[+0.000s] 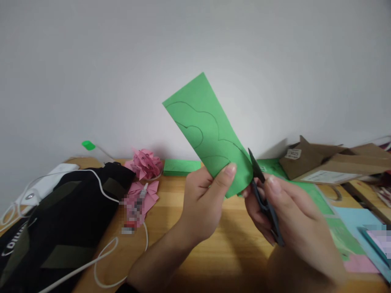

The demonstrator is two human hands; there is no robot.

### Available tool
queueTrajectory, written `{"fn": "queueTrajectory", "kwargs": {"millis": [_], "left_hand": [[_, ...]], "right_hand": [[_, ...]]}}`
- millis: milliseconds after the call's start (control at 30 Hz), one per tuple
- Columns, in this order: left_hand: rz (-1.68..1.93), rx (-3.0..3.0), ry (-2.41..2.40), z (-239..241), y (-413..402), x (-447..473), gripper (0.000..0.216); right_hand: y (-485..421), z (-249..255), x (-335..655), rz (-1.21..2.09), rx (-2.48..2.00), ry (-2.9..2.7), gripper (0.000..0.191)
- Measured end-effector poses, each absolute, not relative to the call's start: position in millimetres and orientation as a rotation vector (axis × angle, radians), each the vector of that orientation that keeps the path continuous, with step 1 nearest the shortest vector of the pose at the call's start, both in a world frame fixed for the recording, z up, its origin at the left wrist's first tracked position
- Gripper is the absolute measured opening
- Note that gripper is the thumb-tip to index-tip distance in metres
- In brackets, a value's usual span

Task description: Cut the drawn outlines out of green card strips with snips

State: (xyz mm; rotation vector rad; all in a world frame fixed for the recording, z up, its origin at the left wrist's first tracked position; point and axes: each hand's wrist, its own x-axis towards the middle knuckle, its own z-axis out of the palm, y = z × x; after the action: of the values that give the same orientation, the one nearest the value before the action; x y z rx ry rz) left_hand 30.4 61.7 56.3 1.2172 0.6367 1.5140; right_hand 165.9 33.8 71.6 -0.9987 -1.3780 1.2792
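Note:
My left hand pinches the lower edge of a green paper strip and holds it up, tilted to the left, above the wooden table. Curved pencil outlines are drawn on the paper. My right hand is closed around small dark scissors. Their blades point up and meet the paper's lower right edge.
A black bag with a white cable lies at the left. Pink folded paper, a glue tube and a green paper block sit behind. Green, blue and pink sheets and brown cardboard lie to the right.

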Motion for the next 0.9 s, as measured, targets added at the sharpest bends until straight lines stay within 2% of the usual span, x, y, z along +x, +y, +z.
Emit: {"fn": "queueTrajectory", "kwargs": {"millis": [200, 900], "left_hand": [[1.547, 1.192, 0.788, 55.1, 60.5, 29.7, 0.04], [1.584, 1.173, 0.843, 58.8, 59.7, 31.5, 0.04]], "right_hand": [[36.9, 72.1, 166.8, 1.441, -0.987, -1.289, 0.039], [43.3, 66.5, 164.6, 1.395, -0.869, -1.305, 0.043]]}}
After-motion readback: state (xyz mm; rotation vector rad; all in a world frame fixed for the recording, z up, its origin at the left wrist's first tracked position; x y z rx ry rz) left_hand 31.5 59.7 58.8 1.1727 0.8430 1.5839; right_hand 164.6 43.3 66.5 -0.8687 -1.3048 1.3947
